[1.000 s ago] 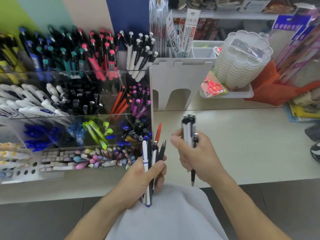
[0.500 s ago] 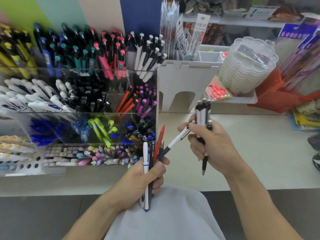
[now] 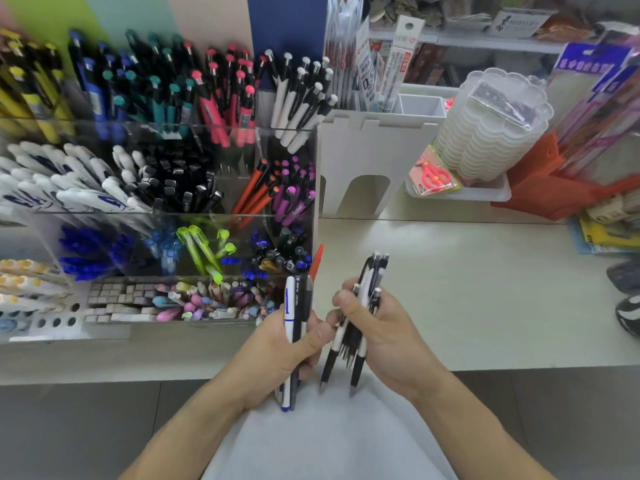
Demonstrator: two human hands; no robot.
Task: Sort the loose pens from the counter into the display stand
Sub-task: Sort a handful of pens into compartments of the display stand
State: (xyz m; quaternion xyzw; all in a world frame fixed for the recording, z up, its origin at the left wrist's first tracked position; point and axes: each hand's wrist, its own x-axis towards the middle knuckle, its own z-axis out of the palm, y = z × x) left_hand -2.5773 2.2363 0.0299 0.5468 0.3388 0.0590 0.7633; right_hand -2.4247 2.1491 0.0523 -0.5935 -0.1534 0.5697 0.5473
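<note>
Clear acrylic display stand (image 3: 313, 174) fills the left of the counter (image 3: 485, 289), beside a white holder (image 3: 374, 157), stacked trays (image 3: 491, 129) and packed scissors (image 3: 434, 174). Left hand (image 3: 277, 351) grips a bundle of mixed pens (image 3: 294, 327) upright, thumb across them; a white-blue, a black, a grey and a red one show. Right hand (image 3: 384, 337), close beside it above the counter edge, curls round black-and-white pens (image 3: 363, 313), tips down; exact count unclear.

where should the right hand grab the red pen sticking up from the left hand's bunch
Pinch the red pen at its exposed upper end, coming from above and the right. It stands tallest in the left hand, leaning away from the display stand; its lower barrel is hidden behind the other pens.
</note>
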